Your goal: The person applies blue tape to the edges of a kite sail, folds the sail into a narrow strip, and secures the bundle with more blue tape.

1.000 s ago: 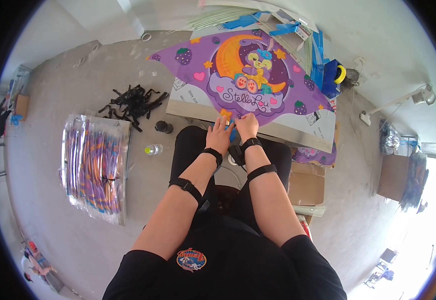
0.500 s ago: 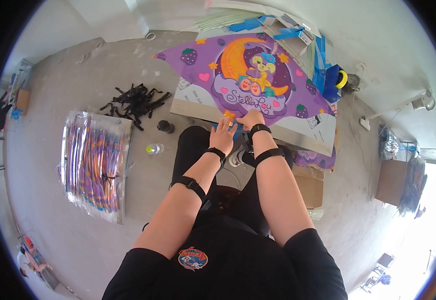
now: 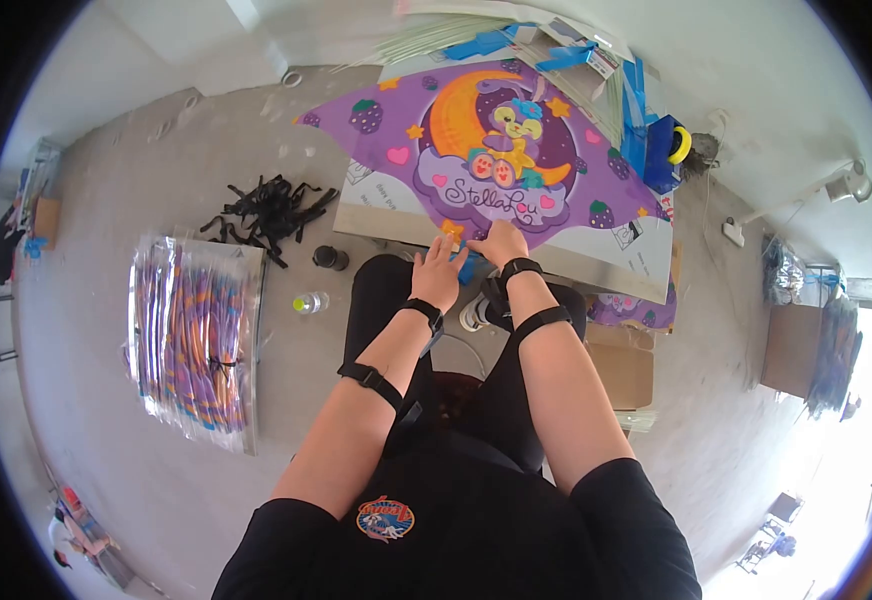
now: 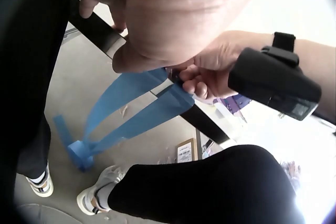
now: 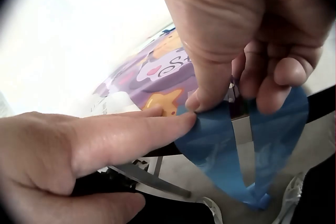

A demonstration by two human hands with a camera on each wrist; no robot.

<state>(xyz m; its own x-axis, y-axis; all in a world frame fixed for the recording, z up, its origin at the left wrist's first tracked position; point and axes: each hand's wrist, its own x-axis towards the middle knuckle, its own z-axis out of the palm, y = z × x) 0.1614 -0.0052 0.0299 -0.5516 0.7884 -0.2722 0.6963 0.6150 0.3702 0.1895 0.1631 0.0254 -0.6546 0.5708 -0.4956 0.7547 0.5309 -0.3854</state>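
A purple kite sail [image 3: 501, 150] printed with a moon, a rabbit-like figure and "StellaLou" lies on a white-covered table, its lower tip at the near edge. My left hand [image 3: 437, 280] rests at that tip with fingers straight; in the right wrist view its index fingertip touches a blue ribbon [image 5: 207, 134]. Over the same tip, my right hand [image 3: 502, 243] pinches the ribbon, thumb pressing down and the other fingers curled at the edge. The ribbon hangs below the table edge in a loop, its lower part bunched in the left wrist view.
White boards [image 3: 381, 205] cover the table. A blue tape dispenser [image 3: 663, 160] stands at its right end, near thin pale rods. On the floor at left lie black straps [image 3: 271, 210], a bottle [image 3: 311, 302] and plastic-wrapped bundles [image 3: 191, 340]. A cardboard box [image 3: 621, 375] sits at right.
My right hand has shifted slightly to the right along the table edge, its forearm more slanted. The left hand stays at the kite's tip. The head view tilted briefly and came back.
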